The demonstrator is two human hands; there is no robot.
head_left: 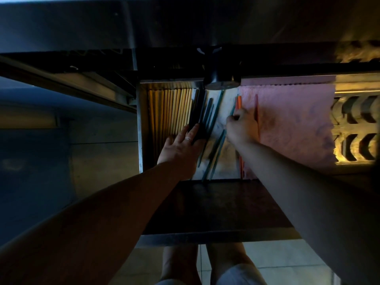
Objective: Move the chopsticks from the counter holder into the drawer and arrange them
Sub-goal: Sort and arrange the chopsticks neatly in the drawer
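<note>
The open drawer (141, 128) holds a neat row of yellow chopsticks (172, 110) at its left. Black chopsticks (196, 108) lie beside them, and several teal chopsticks (214, 112) lie loose and slanted in the middle. Orange chopsticks (239, 103) and a red one (256, 108) rest at the edge of a pink liner (292, 128). My left hand (183, 147) lies flat, fingers spread, on the black and teal sticks. My right hand (241, 126) is pinched on a teal chopstick (232, 110). A dark round holder (222, 77) stands on the counter edge above.
The drawer's dark front panel (216, 206) juts toward me below my arms. A metal rack with curved slots (355, 128) sits at the right. A steel counter (82, 27) runs along the top. Legs and a tiled floor (277, 262) show below.
</note>
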